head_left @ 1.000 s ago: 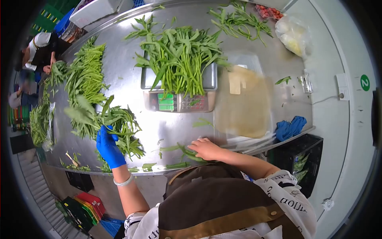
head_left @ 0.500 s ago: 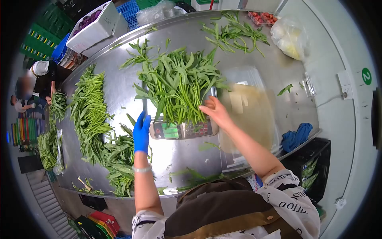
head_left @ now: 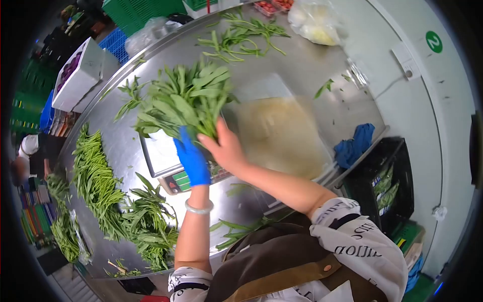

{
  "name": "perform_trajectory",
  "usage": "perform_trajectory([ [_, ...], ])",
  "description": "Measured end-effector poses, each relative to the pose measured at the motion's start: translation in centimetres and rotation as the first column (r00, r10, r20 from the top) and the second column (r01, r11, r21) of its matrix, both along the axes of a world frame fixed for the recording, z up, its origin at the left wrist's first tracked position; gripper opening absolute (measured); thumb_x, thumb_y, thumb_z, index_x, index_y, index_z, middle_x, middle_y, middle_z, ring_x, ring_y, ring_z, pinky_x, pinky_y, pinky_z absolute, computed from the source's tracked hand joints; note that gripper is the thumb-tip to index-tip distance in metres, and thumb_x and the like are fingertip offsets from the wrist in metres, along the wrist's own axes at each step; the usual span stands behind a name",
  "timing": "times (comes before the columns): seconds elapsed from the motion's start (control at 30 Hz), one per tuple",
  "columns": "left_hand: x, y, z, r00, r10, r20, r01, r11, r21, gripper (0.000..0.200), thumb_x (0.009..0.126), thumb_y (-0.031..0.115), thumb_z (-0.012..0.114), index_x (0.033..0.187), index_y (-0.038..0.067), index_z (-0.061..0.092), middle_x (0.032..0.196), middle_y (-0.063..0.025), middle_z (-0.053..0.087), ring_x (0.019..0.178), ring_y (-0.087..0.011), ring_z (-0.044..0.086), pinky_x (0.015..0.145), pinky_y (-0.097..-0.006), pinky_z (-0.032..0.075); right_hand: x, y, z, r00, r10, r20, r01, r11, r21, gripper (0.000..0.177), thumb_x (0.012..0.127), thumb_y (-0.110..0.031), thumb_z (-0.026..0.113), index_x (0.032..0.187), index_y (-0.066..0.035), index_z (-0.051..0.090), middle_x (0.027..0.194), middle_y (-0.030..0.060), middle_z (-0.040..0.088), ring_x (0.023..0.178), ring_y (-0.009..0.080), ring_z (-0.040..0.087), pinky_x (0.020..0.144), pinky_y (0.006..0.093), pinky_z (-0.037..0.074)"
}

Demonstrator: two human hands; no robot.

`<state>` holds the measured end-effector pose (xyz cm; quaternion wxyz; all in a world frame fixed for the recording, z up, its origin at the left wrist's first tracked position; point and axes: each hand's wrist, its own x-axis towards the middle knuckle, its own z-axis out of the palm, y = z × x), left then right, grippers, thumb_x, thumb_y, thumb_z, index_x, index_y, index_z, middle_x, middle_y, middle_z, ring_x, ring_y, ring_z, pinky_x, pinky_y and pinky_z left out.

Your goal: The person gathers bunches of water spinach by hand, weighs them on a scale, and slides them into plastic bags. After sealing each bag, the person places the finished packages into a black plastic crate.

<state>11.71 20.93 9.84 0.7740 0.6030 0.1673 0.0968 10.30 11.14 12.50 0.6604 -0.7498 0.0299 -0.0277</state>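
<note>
A bunch of water spinach point(head_left: 186, 98) is gathered between my two hands, its leaves pointing away from me. My left hand point(head_left: 192, 158), in a blue glove, closes round the stem side. From the right, my bare right hand point(head_left: 227, 148) grips the same stems, thumb toward the glove. Below them is a digital scale point(head_left: 173, 183), partly covered by my left hand; part of its pan shows bare on the left. Right of the scale lies a stack of clear plastic bags point(head_left: 282, 136). The bunch is slightly blurred.
More water spinach point(head_left: 95, 176) lies in a long row at the left. Loose stems point(head_left: 244, 38) are at the back. A blue cloth point(head_left: 353, 146) sits on the right edge near a black crate point(head_left: 380, 176). A co-worker point(head_left: 37, 153) stands far left.
Both hands have closed on the water spinach and lifted it off the scale pan, exposing part of the pan. My left hand moved in from the scale's side. The camera view has turned.
</note>
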Motion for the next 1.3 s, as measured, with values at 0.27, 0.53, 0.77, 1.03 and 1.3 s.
perform_trajectory([
  [0.27,-8.6,-17.0,-8.0,0.898,-0.358,-0.256,0.378,0.925,0.031,0.051,0.097,0.022,0.048,0.138,-0.005,0.034,0.137,-0.0148,0.043,0.119,-0.0189,0.044,0.100,-0.0288,0.035,-9.3,-17.7,-10.7,0.958,-0.179,-0.224,0.221,0.958,0.181,0.055,0.090,-0.025,0.056,0.134,0.001,0.036,0.124,0.0131,0.053,0.113,0.0212,0.049,0.098,0.0321,0.036],
  [0.53,-9.1,-16.9,-11.7,0.682,-0.424,-0.597,0.395,0.899,-0.188,0.057,0.089,0.042,0.058,0.130,0.004,0.048,0.118,-0.0115,0.059,0.103,-0.0182,0.056,0.089,-0.0304,0.042,-12.4,-23.7,-19.5,0.822,-0.038,-0.569,0.199,0.954,0.224,0.075,0.088,-0.041,0.060,0.140,0.002,0.025,0.139,0.0152,0.040,0.128,0.0251,0.037,0.106,0.0329,0.027],
  [0.77,-14.2,-8.3,-15.3,0.842,-0.052,-0.537,0.157,0.976,0.153,0.036,0.095,0.026,0.049,0.125,0.007,0.053,0.114,-0.0075,0.061,0.101,-0.0168,0.055,0.089,-0.0313,0.042,-17.0,-33.7,-18.8,0.895,-0.264,-0.360,0.283,0.959,0.000,0.041,0.087,-0.019,0.062,0.122,-0.005,0.046,0.097,0.0051,0.058,0.087,0.0127,0.055,0.076,0.0267,0.045],
  [1.03,-13.0,-9.3,-18.4,0.908,-0.004,-0.419,0.230,0.840,0.491,0.039,0.084,0.009,0.061,0.122,0.003,0.053,0.108,-0.0088,0.061,0.093,-0.0149,0.058,0.080,-0.0279,0.047,-15.3,-36.7,-19.6,0.895,-0.171,-0.412,0.150,0.985,-0.084,0.028,0.084,0.000,0.050,0.112,-0.003,0.049,0.086,0.0095,0.061,0.075,0.0178,0.060,0.067,0.0289,0.047],
  [1.3,-12.4,-11.3,-15.2,0.912,-0.049,-0.407,0.257,0.842,0.475,0.033,0.075,0.006,0.069,0.105,0.005,0.057,0.088,-0.0068,0.060,0.067,-0.0144,0.057,0.061,-0.0279,0.047,-13.5,-38.3,-16.4,0.976,0.159,-0.150,-0.218,0.694,-0.686,0.029,0.082,-0.004,0.052,0.111,-0.007,0.051,0.094,0.0139,0.063,0.090,0.0329,0.060,0.075,0.0421,0.048],
])
